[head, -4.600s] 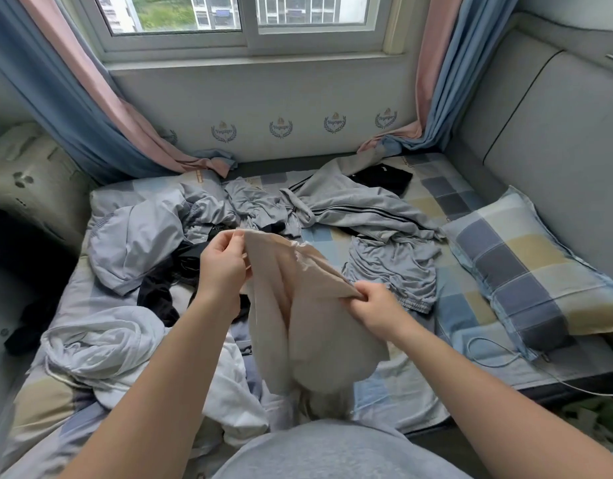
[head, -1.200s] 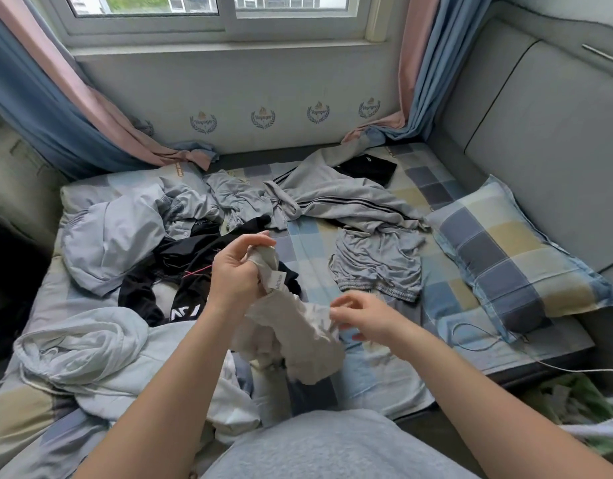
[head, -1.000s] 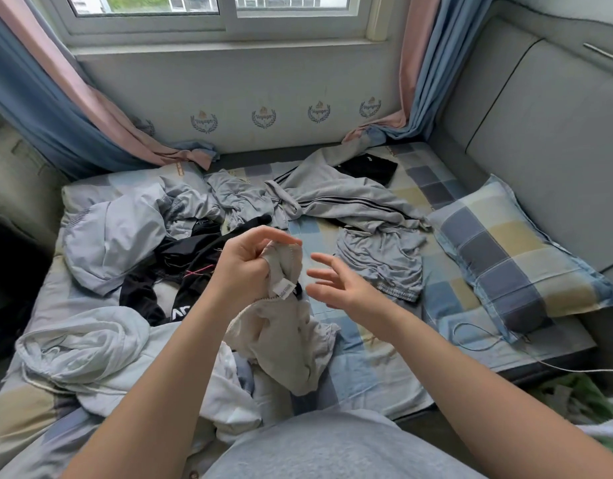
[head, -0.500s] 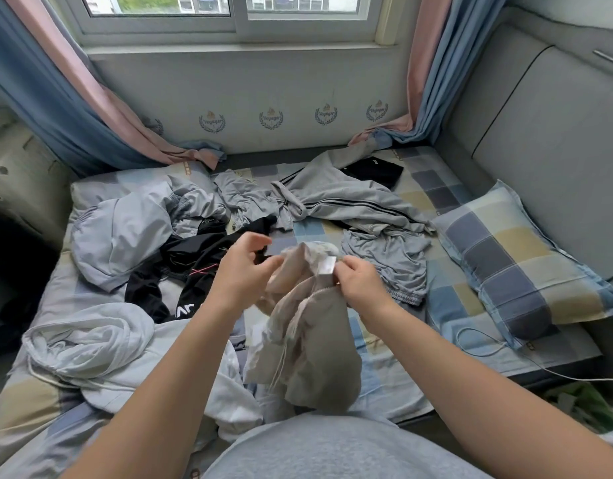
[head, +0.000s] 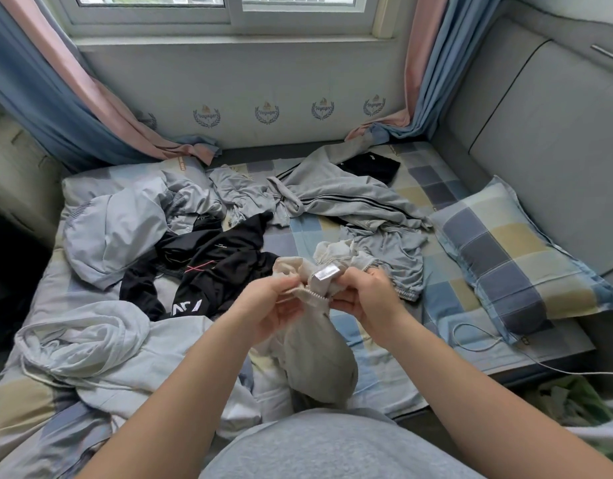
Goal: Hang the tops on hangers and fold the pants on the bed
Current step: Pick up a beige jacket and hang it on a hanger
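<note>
Pinching the bunched waistband of a beige fabric garment (head: 315, 350) above the checked-sheet bed (head: 384, 382), the left hand (head: 270, 305) and right hand (head: 367, 299) have their fingers clamped on it. A grey striped jacket (head: 332, 198), a black top (head: 222, 267) and a checked pillow (head: 516, 264) lie beyond, under a curtained window (head: 229, 8).

Beige pants (head: 319, 350) bunched, held above bed (head: 377, 382), hanging.

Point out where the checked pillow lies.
Head view: the checked pillow lies on the bed's right side, beside the grey padded panel, right of the grey shorts.
</note>
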